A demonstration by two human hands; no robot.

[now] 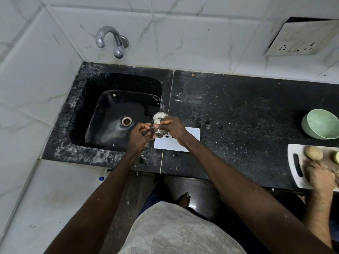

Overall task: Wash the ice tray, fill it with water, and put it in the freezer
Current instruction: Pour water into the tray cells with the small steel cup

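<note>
A white flat rectangular tray (180, 144) with a few dark holes lies on the black counter just right of the sink; whether it is the ice tray I cannot tell. Above its left end I hold a small clear cylinder with silvery ends (159, 123). My right hand (173, 127) is wrapped around it from the right. My left hand (139, 135) pinches its lower clear rim from the left. Both hands hover over the sink's right edge. The black sink (102, 114) looks dry, and no water runs from the tap (110, 38).
A drain (126, 121) sits in the sink's middle. To the far right stand a green bowl (321, 123) and a white cutting board (295, 162) with a potato (313, 153), where another person's hand (321, 177) works. A wall socket (300, 40) is at the upper right.
</note>
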